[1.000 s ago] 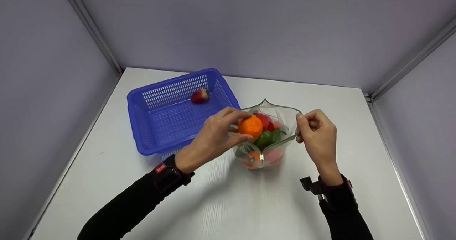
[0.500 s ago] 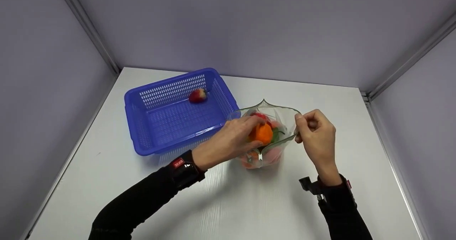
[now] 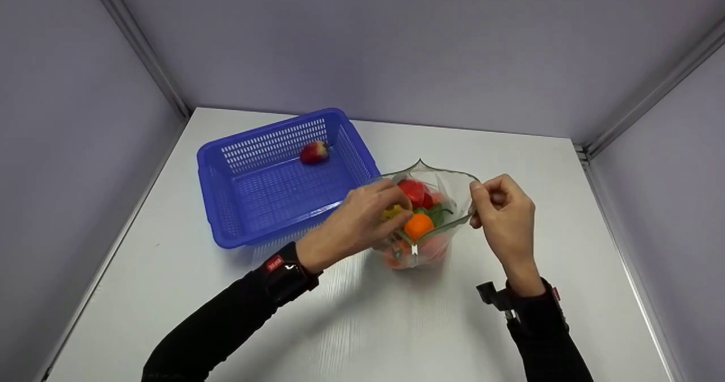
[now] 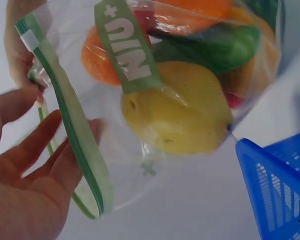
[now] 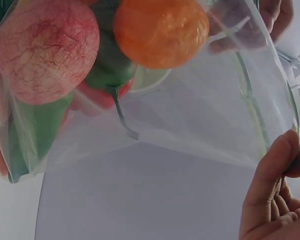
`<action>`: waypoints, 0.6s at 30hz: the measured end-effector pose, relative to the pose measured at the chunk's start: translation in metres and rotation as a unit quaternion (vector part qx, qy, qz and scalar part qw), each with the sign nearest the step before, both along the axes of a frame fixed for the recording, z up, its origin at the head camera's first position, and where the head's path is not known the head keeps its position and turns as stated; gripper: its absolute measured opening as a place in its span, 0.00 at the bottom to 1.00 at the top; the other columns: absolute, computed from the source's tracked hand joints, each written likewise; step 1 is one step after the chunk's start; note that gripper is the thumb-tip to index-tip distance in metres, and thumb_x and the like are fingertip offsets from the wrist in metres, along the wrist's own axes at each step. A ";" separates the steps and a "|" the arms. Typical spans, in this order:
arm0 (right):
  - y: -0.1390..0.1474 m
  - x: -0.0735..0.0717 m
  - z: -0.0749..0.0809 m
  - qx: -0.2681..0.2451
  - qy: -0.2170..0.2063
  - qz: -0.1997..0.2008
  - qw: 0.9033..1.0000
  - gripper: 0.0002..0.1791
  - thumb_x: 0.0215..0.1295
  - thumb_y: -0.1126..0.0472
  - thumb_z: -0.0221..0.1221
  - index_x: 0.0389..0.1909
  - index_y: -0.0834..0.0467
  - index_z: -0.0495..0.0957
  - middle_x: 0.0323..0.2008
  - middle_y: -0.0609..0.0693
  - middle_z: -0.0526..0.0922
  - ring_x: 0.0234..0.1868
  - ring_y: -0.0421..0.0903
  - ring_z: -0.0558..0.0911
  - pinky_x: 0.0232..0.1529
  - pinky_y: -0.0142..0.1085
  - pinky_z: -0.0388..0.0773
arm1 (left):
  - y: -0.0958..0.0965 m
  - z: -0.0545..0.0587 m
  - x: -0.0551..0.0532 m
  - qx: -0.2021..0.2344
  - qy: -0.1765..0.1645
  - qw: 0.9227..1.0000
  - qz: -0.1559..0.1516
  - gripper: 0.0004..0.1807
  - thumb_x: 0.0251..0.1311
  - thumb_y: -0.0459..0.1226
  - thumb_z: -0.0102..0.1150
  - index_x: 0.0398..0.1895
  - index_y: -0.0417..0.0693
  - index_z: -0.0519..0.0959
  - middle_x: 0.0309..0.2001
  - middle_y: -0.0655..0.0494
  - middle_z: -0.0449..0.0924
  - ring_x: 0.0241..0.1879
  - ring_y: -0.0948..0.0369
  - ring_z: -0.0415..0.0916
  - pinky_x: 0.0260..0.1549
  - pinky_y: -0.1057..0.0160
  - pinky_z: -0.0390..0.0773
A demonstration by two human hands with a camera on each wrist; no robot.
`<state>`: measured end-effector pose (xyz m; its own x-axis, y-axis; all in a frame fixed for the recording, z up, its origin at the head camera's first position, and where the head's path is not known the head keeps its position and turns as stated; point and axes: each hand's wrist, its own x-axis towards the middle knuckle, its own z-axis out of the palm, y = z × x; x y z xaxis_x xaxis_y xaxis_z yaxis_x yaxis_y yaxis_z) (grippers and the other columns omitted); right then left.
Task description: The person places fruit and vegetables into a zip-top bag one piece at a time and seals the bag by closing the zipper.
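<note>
A clear zip bag [image 3: 460, 192] with a green-edged mouth stands on the table, filled with fruit and vegetables. My right hand [image 3: 506, 215] pinches the right side of its rim between thumb and fingers. Over the left side of the mouth, my left hand [image 3: 365, 215] has its fingertips reaching inside and holds nothing; in the left wrist view its thumb and fingers are apart around the zip edge. An orange [image 3: 418, 226] lies on top near the white slider [image 3: 414, 250]. Also bagged are a green pepper [image 5: 110, 65], a yellow potato-like piece [image 4: 177, 110] and a pink, veined round fruit [image 5: 50, 50].
A blue perforated basket [image 3: 241, 240] stands left of the bag, close to it, with one strawberry [image 3: 314, 152] in its far right part. Grey panels [image 3: 362, 47] enclose the white table [image 3: 396, 325] at the back and sides.
My left hand carried the orange down into the bag's mouth, let it go, and drew slightly back left. My right hand has kept its pinch on the rim.
</note>
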<state>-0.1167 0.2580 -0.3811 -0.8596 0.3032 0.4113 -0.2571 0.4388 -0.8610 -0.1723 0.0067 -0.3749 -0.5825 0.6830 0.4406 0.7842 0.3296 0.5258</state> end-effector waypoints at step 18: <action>0.001 0.004 0.005 0.077 -0.016 -0.009 0.997 0.14 0.74 0.59 0.61 0.27 0.61 0.78 0.16 0.49 0.80 0.13 0.40 0.77 0.17 0.29 0.74 | -0.031 -0.014 -0.024 -0.052 -0.272 0.956 0.096 0.24 0.74 0.45 0.51 0.14 0.53 0.72 0.15 0.62 0.66 0.17 0.65 0.60 0.19 0.66 0.57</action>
<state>-0.1132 0.2593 -0.3763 -0.8678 0.2543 0.4269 -0.2219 0.5703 -0.7909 -0.1965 -0.0240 -0.3885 -0.8256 0.5636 -0.0271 0.3238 0.5125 0.7953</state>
